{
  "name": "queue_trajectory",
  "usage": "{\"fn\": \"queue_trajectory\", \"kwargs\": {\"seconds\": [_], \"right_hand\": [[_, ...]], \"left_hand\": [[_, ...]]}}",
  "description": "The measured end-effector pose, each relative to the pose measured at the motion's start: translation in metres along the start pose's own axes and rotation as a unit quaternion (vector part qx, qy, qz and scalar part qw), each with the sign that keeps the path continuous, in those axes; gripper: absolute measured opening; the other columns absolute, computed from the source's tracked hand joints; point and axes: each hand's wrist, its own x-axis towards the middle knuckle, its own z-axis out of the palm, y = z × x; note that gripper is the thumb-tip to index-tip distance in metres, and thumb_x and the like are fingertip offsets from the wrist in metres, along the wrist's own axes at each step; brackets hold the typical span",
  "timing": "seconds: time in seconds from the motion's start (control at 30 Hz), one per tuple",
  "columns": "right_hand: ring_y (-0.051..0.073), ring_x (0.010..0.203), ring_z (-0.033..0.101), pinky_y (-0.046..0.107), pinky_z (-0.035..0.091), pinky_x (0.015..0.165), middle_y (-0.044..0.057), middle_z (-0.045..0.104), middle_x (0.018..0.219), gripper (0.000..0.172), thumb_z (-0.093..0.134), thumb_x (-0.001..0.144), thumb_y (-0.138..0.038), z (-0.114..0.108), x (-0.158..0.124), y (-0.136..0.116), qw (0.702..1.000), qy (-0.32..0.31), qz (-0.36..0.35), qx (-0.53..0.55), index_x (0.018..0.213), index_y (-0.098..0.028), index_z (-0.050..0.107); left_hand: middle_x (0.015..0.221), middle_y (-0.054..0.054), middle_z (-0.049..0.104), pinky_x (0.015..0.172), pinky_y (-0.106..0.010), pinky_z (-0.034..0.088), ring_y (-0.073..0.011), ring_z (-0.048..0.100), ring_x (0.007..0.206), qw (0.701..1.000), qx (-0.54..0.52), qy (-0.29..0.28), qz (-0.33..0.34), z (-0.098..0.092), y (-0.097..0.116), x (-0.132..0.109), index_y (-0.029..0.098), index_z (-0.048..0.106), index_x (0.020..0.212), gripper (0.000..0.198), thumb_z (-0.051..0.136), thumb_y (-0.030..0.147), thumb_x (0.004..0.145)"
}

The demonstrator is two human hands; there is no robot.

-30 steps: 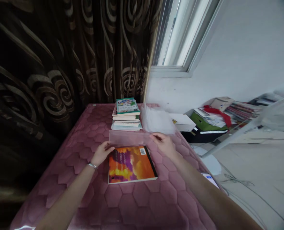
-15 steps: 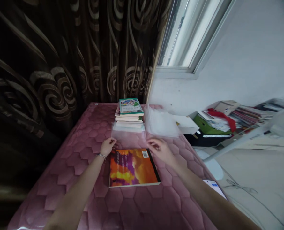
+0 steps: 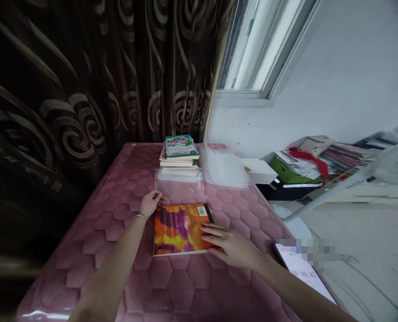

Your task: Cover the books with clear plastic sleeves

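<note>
And here's the orange-and-purple book (image 3: 177, 232), flat on the pink quilted surface (image 3: 188, 286), barcode at its far right corner. The right hand (image 3: 230, 246) is open, fingers spread and laid over the book's right side, gripping nothing. Over at the far left corner, the left hand (image 3: 151, 202), bracelet (image 3: 141, 217) on its wrist, has thumb and fingers drawn close together by the near edge of a clear plastic sheet (image 3: 172, 187); whether it pinches that sheet, I cannot tell. The sheet lies just beyond the book, reaching a stack of books (image 3: 180, 154) topped by a green-edged one. Right beside the stack, a pile of clear covers (image 3: 224, 167)! Then a white box (image 3: 259, 171), and nearer, past the right forearm, a lit phone (image 3: 301, 268). Behind it all, a dark swirl-patterned curtain (image 3: 118, 76).
</note>
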Motion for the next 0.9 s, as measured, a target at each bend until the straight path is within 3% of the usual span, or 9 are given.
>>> {"fn": "queue_trajectory", "kwargs": {"seconds": [0.43, 0.9], "right_hand": [[0.021, 0.122, 0.054, 0.037, 0.045, 0.104, 0.005, 0.059, 0.132, 0.030, 0.057, 0.088, -0.023, -0.001, 0.007, 0.004, 1.000, -0.022, -0.018, 0.012, 0.117, -0.023, 0.066], [0.019, 0.110, 0.061, 0.034, 0.048, 0.097, 0.004, 0.068, 0.117, 0.021, 0.057, 0.086, -0.023, -0.007, 0.012, -0.002, 0.999, 0.005, -0.032, 0.016, 0.101, -0.024, 0.072]], "left_hand": [[0.081, -0.005, 0.074, 0.056, -0.022, 0.050, -0.0144, 0.069, 0.064, 1.000, -0.006, -0.003, 0.008, -0.002, 0.001, -0.003, 0.017, 0.060, 0.082, 0.016, 0.060, 0.033, 0.082], [0.078, -0.004, 0.073, 0.061, -0.025, 0.052, -0.0136, 0.067, 0.061, 0.999, -0.046, -0.018, 0.014, -0.002, -0.008, 0.001, 0.017, 0.059, 0.083, 0.016, 0.059, 0.033, 0.081]]}}
